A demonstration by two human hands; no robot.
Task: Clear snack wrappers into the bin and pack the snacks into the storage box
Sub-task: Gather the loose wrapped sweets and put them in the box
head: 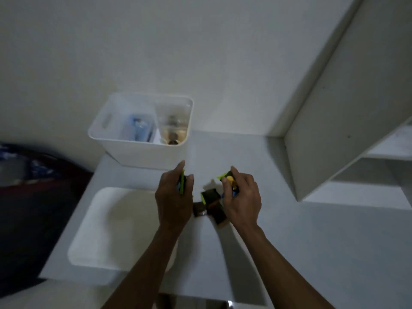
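Head view: just below the frame's centre, the left hand (172, 197) curls its fingers and thumb around a green-edged snack packet (182, 182), held on edge. To its right, the right hand (242, 197) pinches a second green packet (227, 176) with a yellow patch between thumb and fingers. Between and slightly below the two hands, dark brown snack packets (211, 205) lie on the white table (289, 241). At lower left sits a white empty box (89, 253), its rim just beside the left wrist. Above the hands, a white storage bin (142, 152) with a handle slot holds blurred blue and clear items. A white shelf unit (334, 130) fills the right side
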